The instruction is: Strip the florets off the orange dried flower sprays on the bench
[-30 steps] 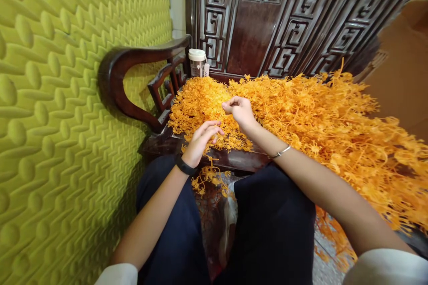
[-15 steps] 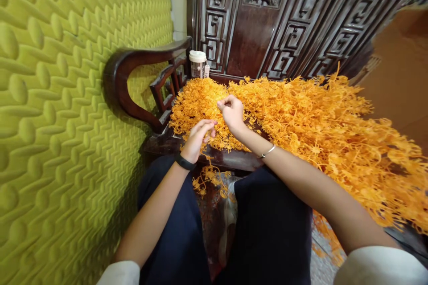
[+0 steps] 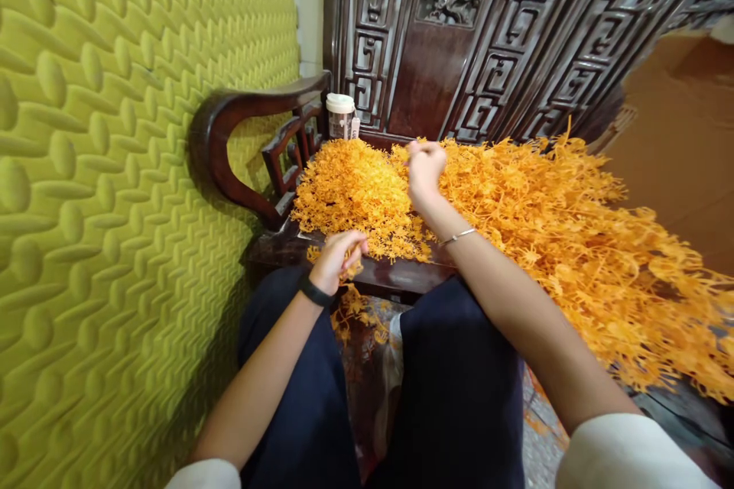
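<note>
A big heap of orange plastic sprigs (image 3: 544, 229) covers the seat of a dark carved wooden bench (image 3: 395, 275). A smaller, finer orange pile (image 3: 349, 191) lies at its left end. My left hand (image 3: 338, 258), with a black wristband, is closed round a few orange pieces at the bench's front edge. My right hand (image 3: 424, 168), with a thin bracelet at the wrist, is raised over the far part of the heap, fingers curled in a pinch on orange pieces I can barely make out.
A clear jar with a white lid (image 3: 340, 116) stands at the bench's back left corner by the curved armrest (image 3: 241, 137). A yellow-green padded wall (image 3: 115, 206) fills the left. Orange sprigs (image 3: 358, 309) hang between my dark-trousered knees.
My right hand has moved away from me and up, from the smaller pile to the far part of the heap. My left hand has drawn back to the bench's front edge and closed.
</note>
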A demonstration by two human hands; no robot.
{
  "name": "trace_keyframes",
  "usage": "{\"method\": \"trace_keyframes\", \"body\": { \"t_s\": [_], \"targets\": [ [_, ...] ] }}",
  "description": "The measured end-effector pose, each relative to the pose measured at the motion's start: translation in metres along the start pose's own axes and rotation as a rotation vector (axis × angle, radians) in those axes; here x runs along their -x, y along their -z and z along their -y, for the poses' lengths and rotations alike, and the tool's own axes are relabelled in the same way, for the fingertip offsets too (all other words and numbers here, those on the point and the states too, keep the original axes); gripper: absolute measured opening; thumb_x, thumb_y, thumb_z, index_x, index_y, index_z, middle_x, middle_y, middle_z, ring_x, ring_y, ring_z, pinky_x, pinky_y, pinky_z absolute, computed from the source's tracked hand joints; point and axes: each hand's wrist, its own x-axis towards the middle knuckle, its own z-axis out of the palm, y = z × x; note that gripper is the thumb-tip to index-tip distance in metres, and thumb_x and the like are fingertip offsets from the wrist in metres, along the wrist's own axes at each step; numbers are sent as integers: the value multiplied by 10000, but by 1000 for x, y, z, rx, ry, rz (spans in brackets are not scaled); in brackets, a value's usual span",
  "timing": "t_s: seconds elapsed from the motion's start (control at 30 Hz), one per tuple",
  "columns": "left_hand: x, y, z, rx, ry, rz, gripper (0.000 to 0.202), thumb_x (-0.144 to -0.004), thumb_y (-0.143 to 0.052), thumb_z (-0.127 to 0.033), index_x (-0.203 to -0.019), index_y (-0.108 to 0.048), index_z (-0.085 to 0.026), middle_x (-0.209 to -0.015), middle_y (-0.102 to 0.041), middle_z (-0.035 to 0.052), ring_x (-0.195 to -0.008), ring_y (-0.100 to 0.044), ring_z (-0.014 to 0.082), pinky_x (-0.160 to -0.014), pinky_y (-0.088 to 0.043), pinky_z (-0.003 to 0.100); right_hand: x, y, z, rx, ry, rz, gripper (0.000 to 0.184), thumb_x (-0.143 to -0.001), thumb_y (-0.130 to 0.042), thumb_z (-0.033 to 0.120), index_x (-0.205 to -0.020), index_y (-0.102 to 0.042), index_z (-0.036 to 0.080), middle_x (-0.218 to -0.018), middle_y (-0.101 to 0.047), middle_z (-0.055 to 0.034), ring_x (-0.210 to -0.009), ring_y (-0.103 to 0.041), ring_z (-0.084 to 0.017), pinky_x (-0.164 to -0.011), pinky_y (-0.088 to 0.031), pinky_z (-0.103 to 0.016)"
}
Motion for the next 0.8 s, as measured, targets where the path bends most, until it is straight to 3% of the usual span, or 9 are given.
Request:
{"method": "trace_keyframes", "body": {
  "t_s": [0.13, 0.27, 0.33, 0.53, 0.63, 0.8],
  "targets": [
    [8, -6, 7, 13, 0, 109, 264, -784, -535, -358, -634, -565, -143, -371, -390, -63, -290, -243, 23, -332, -140, 180, 1, 12, -7, -18, 5, -13, 248, -695, -641, 314, -904, -551, 214, -838, -585, -46, -852, -560, -184, -739, -450, -321],
    [2, -9, 7, 113, -20, 91, 225, -774, -535, -343, -699, -596, -139, -472, -511, -27, -333, -387, 51, -353, -258, 188, 5, 7, -20, -137, -39, -218, 173, -733, -573, 247, -885, -500, 209, -885, -584, -50, -853, -570, -161, -786, -456, -317],
    [1, -9, 6, 172, -5, 79, 220, -771, -522, -325, -719, -608, -130, -519, -550, -8, -368, -454, 71, -394, -334, 202, 7, -1, -25, -212, -72, -247, 146, -731, -545, 202, -860, -476, 200, -897, -593, -56, -848, -579, -154, -819, -456, -325],
    [1, -2, 3, 438, 48, -5, 229, -755, -495, -270, -805, -640, -100, -677, -647, 53, -551, -602, 131, -584, -478, 248, 11, -11, -25, -176, -26, -101, 234, -728, -565, 192, -957, -518, 195, -1182, -567, -83, -1145, -492, -182, -1000, -351, -380],
    [-2, 2, 3, 551, 43, -49, 235, -755, -480, -247, -806, -650, -94, -754, -675, 84, -691, -646, 166, -710, -503, 283, 18, -8, -17, -234, -55, 53, 186, -753, -589, 287, -894, -564, 167, -1078, -619, -90, -1043, -558, -182, -937, -408, -367],
    [-6, 8, 6, 653, 27, -68, 256, -775, -448, -265, -802, -654, -115, -794, -682, 87, -845, -649, 191, -827, -482, 314, 33, -6, 2, -281, -117, 440, 291, -805, -543, 433, -807, -614, 151, -915, -662, -74, -822, -616, -138, -804, -477, -310]
  ]
}}
